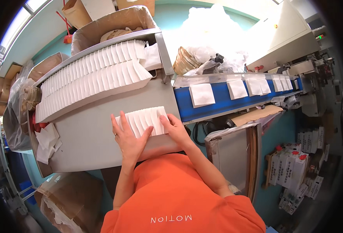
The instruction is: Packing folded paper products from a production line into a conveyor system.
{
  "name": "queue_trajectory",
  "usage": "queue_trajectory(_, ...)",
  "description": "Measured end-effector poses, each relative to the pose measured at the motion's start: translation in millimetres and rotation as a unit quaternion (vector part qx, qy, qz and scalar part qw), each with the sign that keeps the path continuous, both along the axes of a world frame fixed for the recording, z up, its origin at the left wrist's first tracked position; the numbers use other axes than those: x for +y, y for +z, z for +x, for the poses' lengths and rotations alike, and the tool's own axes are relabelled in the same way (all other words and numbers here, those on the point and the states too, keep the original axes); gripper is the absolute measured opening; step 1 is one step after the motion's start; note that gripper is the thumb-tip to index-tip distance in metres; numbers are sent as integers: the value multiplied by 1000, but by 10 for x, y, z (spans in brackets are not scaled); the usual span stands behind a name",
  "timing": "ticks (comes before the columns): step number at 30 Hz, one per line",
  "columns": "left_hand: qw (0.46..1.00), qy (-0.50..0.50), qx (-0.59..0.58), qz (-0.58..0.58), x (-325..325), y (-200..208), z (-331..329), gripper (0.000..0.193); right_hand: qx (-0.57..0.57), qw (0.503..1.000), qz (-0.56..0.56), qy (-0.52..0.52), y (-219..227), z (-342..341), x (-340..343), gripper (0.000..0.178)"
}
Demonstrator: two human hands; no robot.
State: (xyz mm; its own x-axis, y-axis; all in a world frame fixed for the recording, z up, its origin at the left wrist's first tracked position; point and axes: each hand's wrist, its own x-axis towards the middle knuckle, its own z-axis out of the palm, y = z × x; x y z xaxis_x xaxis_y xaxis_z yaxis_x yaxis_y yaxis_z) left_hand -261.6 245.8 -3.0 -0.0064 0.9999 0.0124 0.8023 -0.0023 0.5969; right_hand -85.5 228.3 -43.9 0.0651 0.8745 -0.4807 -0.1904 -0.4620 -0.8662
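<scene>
A short row of white folded paper napkins (142,119) stands on edge on the grey metal table (90,124), close to my body. My left hand (129,136) grips its left part, fingers spread at the far left end and thumb along the front. At the other end, my right hand (176,130) holds the row with its thumb on top and its fingers at the right side. Beyond my hands, two long rows of the same napkins (93,79) stand packed against the table's raised back edge.
A blue conveyor belt (218,99) carrying flat napkins (202,95) meets the table from the right. Loose napkins (48,143) lie at the table's left corner. Lined bins (113,23) stand behind, a brown bag (70,198) below left, packed cartons (290,167) lower right.
</scene>
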Motion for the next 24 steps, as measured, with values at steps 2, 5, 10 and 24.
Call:
queue_trajectory(2,1000,21,18,-6,29,-8,-42,104,68,996,-50,-9,-30,100,-30,38)
queue_trajectory(5,1000,20,15,13,42,-37,-97,104,72,986,-134,69,-23,350,-106,34)
queue_trajectory(10,1000,-4,-16,13,13,-70,-26,104,34,991,-73,-103,-51,306,9,53)
queue_trajectory(24,999,-24,8,33,53,-81,27,96,176,961,-85,-198,-165,236,-79,37)
